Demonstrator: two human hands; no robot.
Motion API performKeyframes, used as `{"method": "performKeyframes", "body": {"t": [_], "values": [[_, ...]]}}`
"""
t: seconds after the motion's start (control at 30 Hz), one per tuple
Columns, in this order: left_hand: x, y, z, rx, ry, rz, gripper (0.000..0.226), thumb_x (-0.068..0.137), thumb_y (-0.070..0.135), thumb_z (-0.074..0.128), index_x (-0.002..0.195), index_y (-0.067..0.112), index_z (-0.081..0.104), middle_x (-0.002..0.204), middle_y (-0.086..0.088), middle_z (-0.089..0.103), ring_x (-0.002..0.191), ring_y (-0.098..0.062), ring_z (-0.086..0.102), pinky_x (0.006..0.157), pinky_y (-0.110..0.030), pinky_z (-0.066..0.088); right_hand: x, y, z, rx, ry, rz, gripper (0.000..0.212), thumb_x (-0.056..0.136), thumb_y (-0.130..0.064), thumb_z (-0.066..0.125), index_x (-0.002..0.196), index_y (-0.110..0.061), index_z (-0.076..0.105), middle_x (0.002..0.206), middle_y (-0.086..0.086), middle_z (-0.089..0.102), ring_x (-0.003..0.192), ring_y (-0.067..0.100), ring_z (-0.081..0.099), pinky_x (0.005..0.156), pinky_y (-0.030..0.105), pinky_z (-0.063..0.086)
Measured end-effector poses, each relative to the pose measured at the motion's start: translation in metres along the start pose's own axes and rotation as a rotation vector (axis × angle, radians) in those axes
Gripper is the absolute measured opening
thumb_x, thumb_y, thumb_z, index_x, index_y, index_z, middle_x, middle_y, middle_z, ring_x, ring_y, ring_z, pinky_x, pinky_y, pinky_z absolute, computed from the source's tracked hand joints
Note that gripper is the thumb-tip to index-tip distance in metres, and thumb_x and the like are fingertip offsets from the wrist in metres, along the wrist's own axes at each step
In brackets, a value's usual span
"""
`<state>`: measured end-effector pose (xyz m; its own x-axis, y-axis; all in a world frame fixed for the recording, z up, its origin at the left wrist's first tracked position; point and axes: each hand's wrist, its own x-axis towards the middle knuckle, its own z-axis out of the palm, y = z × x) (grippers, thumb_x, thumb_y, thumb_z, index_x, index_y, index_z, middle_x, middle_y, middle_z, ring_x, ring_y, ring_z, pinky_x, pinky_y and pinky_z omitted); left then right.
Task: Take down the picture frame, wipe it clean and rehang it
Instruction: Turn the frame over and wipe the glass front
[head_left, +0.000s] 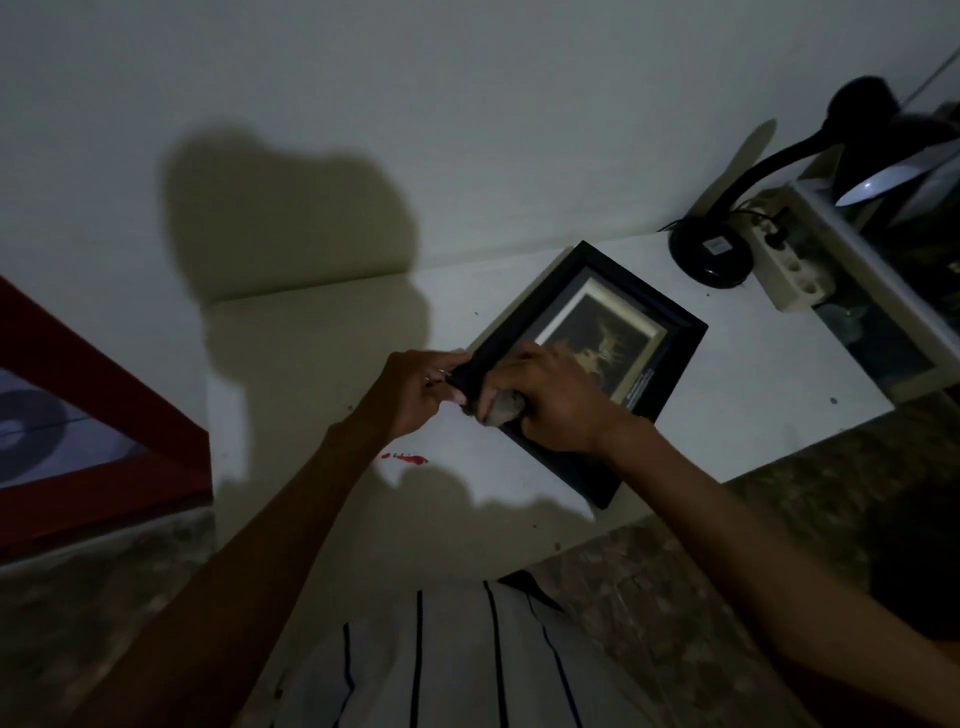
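The black picture frame (613, 332) lies flat and skewed on the white tabletop (322, 332), its far corner near the wall and its near corner close to the tabletop's front edge. The left hand (415, 389) has its grip pinched on the frame's left corner. The right hand (550, 400) rests on the frame's near-left side, its grip pressed together around a small greyish cloth (504, 410) against the frame edge. To the left of the frame the tabletop is bare apart from a red smear (405, 458). On the right, a black desk lamp (711, 254) and a white power strip (784, 260) stand near the frame's far edge. A red-framed object (104, 426) borders the tabletop's left edge
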<state>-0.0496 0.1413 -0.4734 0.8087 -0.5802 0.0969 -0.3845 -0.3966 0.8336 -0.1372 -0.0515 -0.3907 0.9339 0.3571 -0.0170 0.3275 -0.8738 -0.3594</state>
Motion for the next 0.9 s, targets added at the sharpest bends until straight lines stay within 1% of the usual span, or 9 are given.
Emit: {"method": "performKeyframes", "body": {"t": [0.1, 0.2, 0.3, 0.43, 0.5, 0.6, 0.73, 0.83, 0.9], "values": [[-0.001, -0.003, 0.002, -0.046, 0.004, -0.042, 0.049, 0.078, 0.002, 0.078, 0.125, 0.008, 0.067, 0.121, -0.009, 0.069, 0.098, -0.016, 0.069, 0.082, -0.006, 0.048, -0.010, 0.008, -0.012, 0.129, -0.130, 0.042, 0.050, 0.065, 0.001, 0.052, 0.093, -0.034, 0.074, 0.095, -0.017, 0.072, 0.090, 0.006, 0.058, 0.078, 0.034, 0.051], [-0.001, -0.005, -0.003, -0.013, 0.013, -0.021, 0.042, 0.080, 0.007, 0.079, 0.121, 0.008, 0.070, 0.117, -0.009, 0.070, 0.097, -0.015, 0.069, 0.082, -0.008, 0.048, 0.000, 0.015, -0.019, 0.196, -0.026, 0.101, 0.056, 0.062, 0.008, 0.052, 0.096, -0.030, 0.076, 0.099, -0.012, 0.073, 0.095, 0.014, 0.066, 0.080, 0.040, 0.054], [0.001, -0.006, -0.010, -0.093, 0.033, -0.106, 0.032, 0.087, 0.007, 0.072, 0.119, 0.002, 0.069, 0.112, -0.015, 0.071, 0.094, -0.018, 0.070, 0.074, -0.019, 0.057, 0.021, 0.006, -0.014, 0.103, 0.033, 0.107, 0.058, 0.064, 0.005, 0.052, 0.100, -0.033, 0.074, 0.096, -0.012, 0.071, 0.090, 0.022, 0.059, 0.079, 0.042, 0.049], [0.011, -0.005, -0.010, -0.168, 0.017, -0.288, 0.027, 0.086, 0.006, 0.073, 0.113, 0.002, 0.072, 0.104, -0.014, 0.072, 0.081, -0.021, 0.071, 0.057, -0.017, 0.055, 0.028, -0.006, -0.001, -0.047, 0.012, 0.067, 0.056, 0.063, 0.000, 0.050, 0.098, -0.037, 0.072, 0.090, -0.025, 0.059, 0.087, 0.020, 0.048, 0.074, 0.038, 0.034], [0.013, -0.003, -0.008, -0.145, 0.013, -0.308, 0.024, 0.085, 0.010, 0.075, 0.108, 0.005, 0.074, 0.102, -0.014, 0.073, 0.078, -0.014, 0.069, 0.061, -0.018, 0.054, 0.022, -0.003, 0.002, -0.047, 0.019, 0.045, 0.054, 0.063, -0.003, 0.044, 0.096, -0.037, 0.071, 0.097, -0.021, 0.067, 0.085, 0.020, 0.047, 0.072, 0.037, 0.032], [0.014, 0.002, -0.004, -0.093, 0.036, -0.286, 0.019, 0.084, 0.010, 0.075, 0.102, 0.008, 0.077, 0.103, -0.011, 0.075, 0.088, -0.013, 0.070, 0.081, -0.022, 0.055, 0.008, 0.003, 0.004, -0.008, 0.014, 0.004, 0.054, 0.061, -0.006, 0.036, 0.091, -0.035, 0.071, 0.097, -0.020, 0.068, 0.085, 0.021, 0.052, 0.068, 0.034, 0.028], [0.013, 0.005, 0.001, -0.084, 0.058, -0.304, 0.019, 0.087, 0.012, 0.072, 0.106, 0.009, 0.076, 0.106, -0.008, 0.074, 0.085, -0.006, 0.068, 0.073, 0.001, 0.044, -0.021, 0.012, 0.005, 0.036, 0.018, -0.027, 0.050, 0.061, -0.004, 0.042, 0.088, -0.033, 0.073, 0.094, -0.017, 0.070, 0.088, 0.018, 0.057, 0.075, 0.045, 0.043], [0.012, 0.009, 0.001, -0.080, 0.056, -0.317, 0.021, 0.089, 0.012, 0.070, 0.109, 0.008, 0.075, 0.108, -0.009, 0.074, 0.094, -0.013, 0.070, 0.085, -0.013, 0.050, -0.050, 0.018, 0.005, 0.037, 0.015, -0.009, 0.049, 0.061, -0.005, 0.041, 0.087, -0.032, 0.072, 0.096, -0.019, 0.071, 0.088, 0.018, 0.055, 0.075, 0.047, 0.043], [0.011, 0.011, 0.000, -0.113, 0.056, -0.331, 0.022, 0.089, 0.010, 0.069, 0.110, 0.007, 0.073, 0.106, -0.010, 0.074, 0.085, -0.008, 0.069, 0.076, -0.011, 0.051, -0.067, 0.020, 0.005, 0.023, 0.006, -0.005, 0.049, 0.062, -0.010, 0.036, 0.086, -0.034, 0.071, 0.096, -0.021, 0.070, 0.087, 0.020, 0.056, 0.076, 0.046, 0.041]]}}
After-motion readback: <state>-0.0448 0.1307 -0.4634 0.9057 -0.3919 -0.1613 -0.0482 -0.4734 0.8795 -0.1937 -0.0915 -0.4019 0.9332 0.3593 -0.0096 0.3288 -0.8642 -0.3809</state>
